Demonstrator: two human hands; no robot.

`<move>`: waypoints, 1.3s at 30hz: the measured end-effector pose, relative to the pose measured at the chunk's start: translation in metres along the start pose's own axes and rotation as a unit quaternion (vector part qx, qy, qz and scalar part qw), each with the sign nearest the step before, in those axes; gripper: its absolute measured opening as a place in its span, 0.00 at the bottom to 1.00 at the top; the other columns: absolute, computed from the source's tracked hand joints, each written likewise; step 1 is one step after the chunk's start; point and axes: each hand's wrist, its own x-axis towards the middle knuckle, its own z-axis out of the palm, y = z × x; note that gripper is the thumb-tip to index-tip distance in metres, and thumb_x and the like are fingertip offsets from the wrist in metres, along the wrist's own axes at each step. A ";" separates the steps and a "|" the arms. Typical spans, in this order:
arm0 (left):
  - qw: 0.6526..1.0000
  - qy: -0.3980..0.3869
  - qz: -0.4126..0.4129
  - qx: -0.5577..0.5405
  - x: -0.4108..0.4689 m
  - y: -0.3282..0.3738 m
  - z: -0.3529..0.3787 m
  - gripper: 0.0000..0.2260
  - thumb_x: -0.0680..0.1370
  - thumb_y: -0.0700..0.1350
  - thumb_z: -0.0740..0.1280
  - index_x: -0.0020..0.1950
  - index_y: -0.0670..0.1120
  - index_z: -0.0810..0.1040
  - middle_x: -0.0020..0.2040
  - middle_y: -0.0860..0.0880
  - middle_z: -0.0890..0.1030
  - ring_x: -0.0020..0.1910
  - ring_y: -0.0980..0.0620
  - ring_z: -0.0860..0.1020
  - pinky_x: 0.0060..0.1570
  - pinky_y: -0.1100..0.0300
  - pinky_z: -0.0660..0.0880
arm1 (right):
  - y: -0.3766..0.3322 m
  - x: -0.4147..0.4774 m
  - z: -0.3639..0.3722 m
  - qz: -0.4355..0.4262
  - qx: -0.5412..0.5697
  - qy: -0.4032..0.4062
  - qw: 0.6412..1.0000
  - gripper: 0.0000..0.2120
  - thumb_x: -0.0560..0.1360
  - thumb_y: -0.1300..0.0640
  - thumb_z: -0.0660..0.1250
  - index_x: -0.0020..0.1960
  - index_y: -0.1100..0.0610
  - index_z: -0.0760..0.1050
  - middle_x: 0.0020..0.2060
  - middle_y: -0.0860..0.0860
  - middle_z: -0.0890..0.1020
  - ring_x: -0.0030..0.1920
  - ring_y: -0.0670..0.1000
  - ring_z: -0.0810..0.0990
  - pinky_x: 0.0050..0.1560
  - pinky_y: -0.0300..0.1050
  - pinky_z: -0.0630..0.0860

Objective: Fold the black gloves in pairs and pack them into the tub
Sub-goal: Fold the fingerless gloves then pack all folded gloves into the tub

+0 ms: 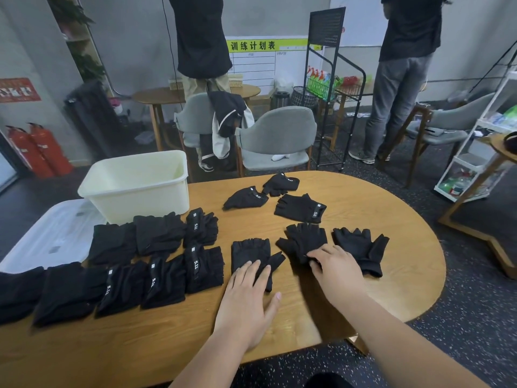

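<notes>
On the wooden table [363, 289] my left hand [247, 301] lies flat with straight fingers on a black fingerless glove [249, 253]. My right hand [334, 266] pinches the near edge of a second black glove [305, 239]. A third loose glove [361, 247] lies just right of it. Three more gloves [300, 207] lie farther back. Several folded glove pairs [156, 259] sit in rows at the left. The cream tub [137, 186] stands at the back left, and nothing shows inside it.
A clear plastic lid [47, 236] lies at the table's left end. Two grey chairs [275, 138] stand behind the table, one draped with a jacket. Two people stand further back beside a black wire rack [330, 88]. Fire extinguishers [39, 149] stand on the floor at the left.
</notes>
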 end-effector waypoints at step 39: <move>0.998 0.036 0.022 0.048 -0.007 0.006 -0.006 0.31 0.86 0.64 0.44 0.87 0.53 0.50 0.86 0.53 0.48 0.85 0.52 0.45 0.84 0.51 0.47 | -0.025 -0.048 0.031 -0.003 -0.043 -0.059 0.997 0.28 0.86 0.37 0.47 0.83 0.45 0.62 0.83 0.49 0.60 0.84 0.52 0.54 0.82 0.52 0.47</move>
